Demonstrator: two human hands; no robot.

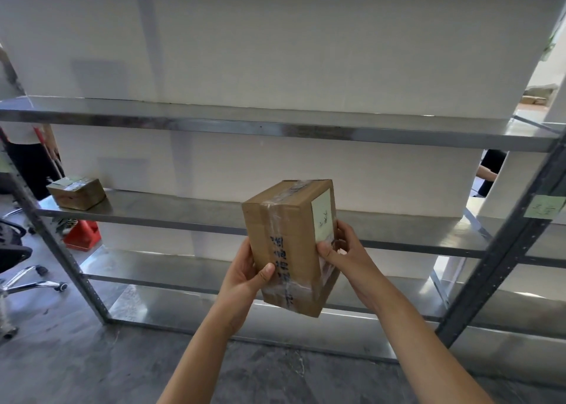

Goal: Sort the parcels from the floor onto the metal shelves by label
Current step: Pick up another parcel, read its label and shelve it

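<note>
I hold a taped cardboard parcel [289,238] upright in front of the metal shelves [275,128], at the height of the middle shelf [171,212]. A pale green label with handwriting sits on its right face, and dark writing runs down the tape on its front. My left hand [246,273] grips its lower left side with the thumb on the front. My right hand [341,252] holds its right edge just below the label. A second, smaller parcel [76,193] with a label on top lies at the left end of the middle shelf.
A green sticky note [545,206] is stuck to the right shelf upright. A red object [84,235] sits on the floor behind the left upright. An office chair base [27,278] stands at the left. A person [29,155] stands behind the shelves at left.
</note>
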